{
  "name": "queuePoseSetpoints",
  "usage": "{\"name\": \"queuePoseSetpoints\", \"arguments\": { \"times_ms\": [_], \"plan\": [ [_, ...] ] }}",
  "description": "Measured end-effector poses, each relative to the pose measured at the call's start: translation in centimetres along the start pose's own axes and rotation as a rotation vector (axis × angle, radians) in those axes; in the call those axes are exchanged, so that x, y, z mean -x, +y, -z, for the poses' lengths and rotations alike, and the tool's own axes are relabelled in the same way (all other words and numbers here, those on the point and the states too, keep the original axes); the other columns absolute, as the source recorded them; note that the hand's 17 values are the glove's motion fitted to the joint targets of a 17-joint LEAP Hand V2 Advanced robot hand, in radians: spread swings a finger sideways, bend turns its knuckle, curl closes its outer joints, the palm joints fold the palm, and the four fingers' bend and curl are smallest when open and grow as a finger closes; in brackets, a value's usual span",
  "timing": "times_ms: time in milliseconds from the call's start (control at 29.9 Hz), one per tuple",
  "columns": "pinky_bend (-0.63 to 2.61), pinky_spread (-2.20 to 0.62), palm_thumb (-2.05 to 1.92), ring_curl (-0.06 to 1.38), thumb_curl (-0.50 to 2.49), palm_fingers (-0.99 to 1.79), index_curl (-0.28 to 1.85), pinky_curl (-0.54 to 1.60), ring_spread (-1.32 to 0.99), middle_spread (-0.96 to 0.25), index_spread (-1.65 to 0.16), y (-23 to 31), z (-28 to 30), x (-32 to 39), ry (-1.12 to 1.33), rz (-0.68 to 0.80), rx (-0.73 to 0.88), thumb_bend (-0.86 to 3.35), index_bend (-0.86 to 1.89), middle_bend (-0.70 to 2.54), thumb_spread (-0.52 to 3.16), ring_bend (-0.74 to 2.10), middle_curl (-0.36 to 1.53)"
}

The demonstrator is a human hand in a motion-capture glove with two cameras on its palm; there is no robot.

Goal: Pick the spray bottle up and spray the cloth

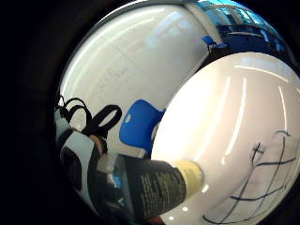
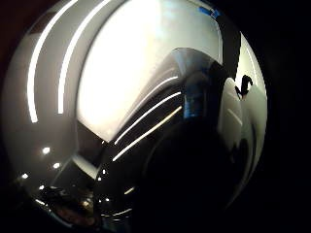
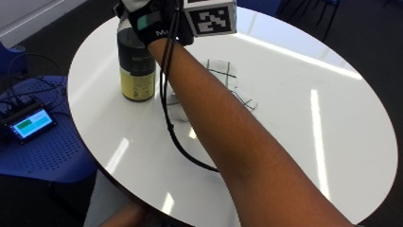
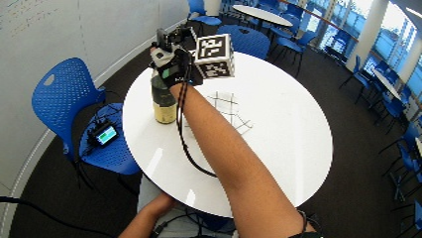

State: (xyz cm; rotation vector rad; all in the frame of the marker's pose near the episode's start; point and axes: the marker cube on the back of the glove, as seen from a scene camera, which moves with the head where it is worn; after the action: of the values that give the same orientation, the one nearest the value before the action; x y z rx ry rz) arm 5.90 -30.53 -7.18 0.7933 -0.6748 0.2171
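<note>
Gripping the spray bottle [image 3: 137,66] near its top, the gloved right hand [image 3: 151,21] reaches across the round white surface [image 3: 296,94] with its fingers curled round the upper part of the bottle, as the little-finger-side palm view also shows, where the dark body with its pale yellow lower band lies close against the palm. The bottle stands upright with its base seemingly on the surface, though contact cannot be confirmed, toward the surface's ten o'clock edge in the outside view. The cloth [image 3: 230,82], white with thin dark grid lines, lies flat near the middle of the surface, at about three o'clock from the bottle and partly hidden behind the outstretched forearm; bottle and cloth are near each other but apart. A blue chair [image 4: 66,99] stands off the surface at nine o'clock, and on its seat lies a small device with a lit screen [image 3: 28,124] with cables around it.
</note>
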Motion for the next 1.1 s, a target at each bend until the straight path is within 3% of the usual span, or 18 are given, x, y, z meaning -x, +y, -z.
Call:
{"name": "queuePoseSetpoints", "arguments": {
  "times_ms": [367,768,1102],
  "plan": [
    [0.38,-0.26,0.87,0.44,0.89,1.4,0.61,0.38,-0.2,-0.23,-0.27,0.8,0.3,-1.6,-0.01,-0.029,0.01,-0.03,0.42,0.63,0.4,0.6,0.5],
    [0.4,-0.27,0.86,0.44,0.89,1.38,0.6,0.38,-0.19,-0.23,-0.28,5.0,-0.9,-5.7,-0.012,-0.185,0.167,-0.03,0.4,0.61,0.42,0.6,0.49],
    [0.14,0.04,0.85,0.42,0.83,0.82,0.59,0.33,-0.15,-0.19,-0.29,8.1,-2.6,-9.0,0.096,-0.314,0.456,-0.04,0.3,0.55,0.59,0.48,0.48]
  ]
}}
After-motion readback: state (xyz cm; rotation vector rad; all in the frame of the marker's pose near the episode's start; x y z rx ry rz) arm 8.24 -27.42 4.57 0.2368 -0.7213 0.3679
